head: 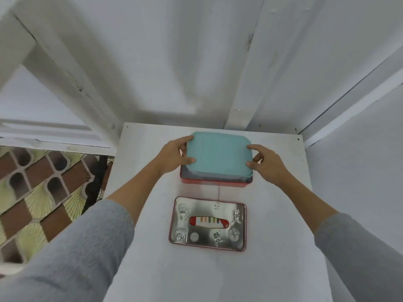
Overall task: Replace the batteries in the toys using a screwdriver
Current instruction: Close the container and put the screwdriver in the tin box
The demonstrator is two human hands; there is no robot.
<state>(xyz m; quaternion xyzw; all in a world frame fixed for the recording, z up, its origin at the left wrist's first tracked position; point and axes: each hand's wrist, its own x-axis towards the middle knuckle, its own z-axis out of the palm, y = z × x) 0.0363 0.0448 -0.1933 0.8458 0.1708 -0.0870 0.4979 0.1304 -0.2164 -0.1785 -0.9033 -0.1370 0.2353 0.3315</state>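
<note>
Teal plastic fills the upper centre of the frame: a flat, rounded-corner teal tray [218,153] sits in or just above the mouth of a red tin box [214,180], and both hands pinch it at its side edges. The left hand [174,156] has its thumb on the tray's near left corner and its fingers curled over the far left edge; the right hand [267,163] grips the right edge the same way, thumb low, fingers high. Grey sleeves run down to the lower corners of the frame. Below the box, at centre frame, the tin's lid [208,224] lies upside down on the white surface [272,214], its shiny embossed inside facing up.

No toy, battery or screwdriver is visible; they are probably in the box under the tray, so the task seems barely started.

The chief risk is the tray itself. It fits the box closely, so if one side rises ahead of the other it may jam in the mouth and drag the light tin along or tip it. Should the tray hold loose small items, a tilt could spill them. The lid lies just beside the box in the likely set-down path, and the surface is narrow, with an open drop at the left of the frame.
</note>
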